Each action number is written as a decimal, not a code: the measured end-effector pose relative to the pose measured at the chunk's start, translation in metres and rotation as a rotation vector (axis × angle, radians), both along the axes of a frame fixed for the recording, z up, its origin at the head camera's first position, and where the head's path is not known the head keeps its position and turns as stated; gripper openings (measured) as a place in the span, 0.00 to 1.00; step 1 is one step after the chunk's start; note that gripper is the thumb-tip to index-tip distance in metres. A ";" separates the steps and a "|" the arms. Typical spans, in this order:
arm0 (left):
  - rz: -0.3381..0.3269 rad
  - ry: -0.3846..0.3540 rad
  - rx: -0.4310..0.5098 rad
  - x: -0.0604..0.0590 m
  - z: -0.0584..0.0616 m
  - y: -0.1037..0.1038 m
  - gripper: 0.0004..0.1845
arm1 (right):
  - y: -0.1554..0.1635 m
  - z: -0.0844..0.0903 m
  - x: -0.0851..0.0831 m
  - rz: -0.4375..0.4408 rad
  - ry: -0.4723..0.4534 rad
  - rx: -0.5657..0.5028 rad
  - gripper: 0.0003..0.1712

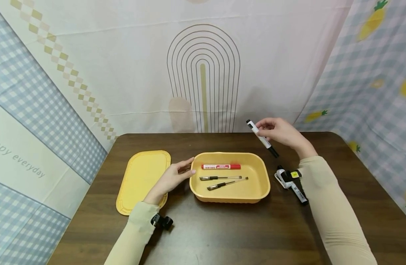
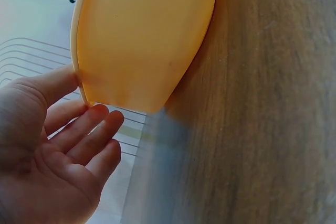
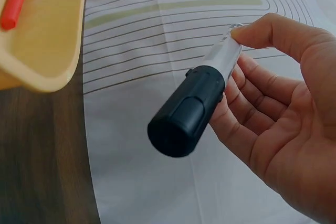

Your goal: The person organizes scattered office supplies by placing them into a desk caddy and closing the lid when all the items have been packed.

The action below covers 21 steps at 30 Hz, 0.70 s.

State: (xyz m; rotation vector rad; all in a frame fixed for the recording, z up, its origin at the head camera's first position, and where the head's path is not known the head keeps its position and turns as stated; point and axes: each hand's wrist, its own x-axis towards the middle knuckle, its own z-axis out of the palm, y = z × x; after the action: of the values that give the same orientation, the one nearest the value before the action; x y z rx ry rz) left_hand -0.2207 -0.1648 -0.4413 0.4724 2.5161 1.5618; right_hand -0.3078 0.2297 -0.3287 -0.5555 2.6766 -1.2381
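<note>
Pens [image 1: 223, 180] already lie in my tray [image 1: 263, 173]; right hand [image 1: 282, 132] pinches one marker [image 1: 261, 138], left hand [image 1: 173, 178] flat against the rim, another marker [image 1: 298, 192] waits on the counter [image 1: 222, 228].

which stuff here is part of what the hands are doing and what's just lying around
In use: black marker pinched in right hand; yellow tray touched by left hand; red marker and two pens in the tray.

Lying about: yellow lid; another black marker on the table.
</note>
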 end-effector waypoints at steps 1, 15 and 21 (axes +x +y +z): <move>0.000 0.000 0.002 0.000 0.000 0.000 0.31 | -0.001 0.001 0.000 -0.005 0.000 -0.002 0.19; 0.005 0.000 -0.013 0.001 0.000 0.000 0.32 | -0.025 0.003 -0.002 0.034 0.013 -0.085 0.19; 0.010 -0.010 -0.024 0.000 0.000 -0.001 0.31 | -0.035 0.000 -0.004 0.070 0.006 -0.101 0.18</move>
State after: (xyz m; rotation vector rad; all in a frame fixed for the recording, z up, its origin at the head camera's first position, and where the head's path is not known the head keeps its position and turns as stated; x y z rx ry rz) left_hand -0.2206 -0.1654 -0.4417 0.4477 2.5308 1.5315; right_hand -0.3115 0.1946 -0.3290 -0.6621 2.5865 -1.3604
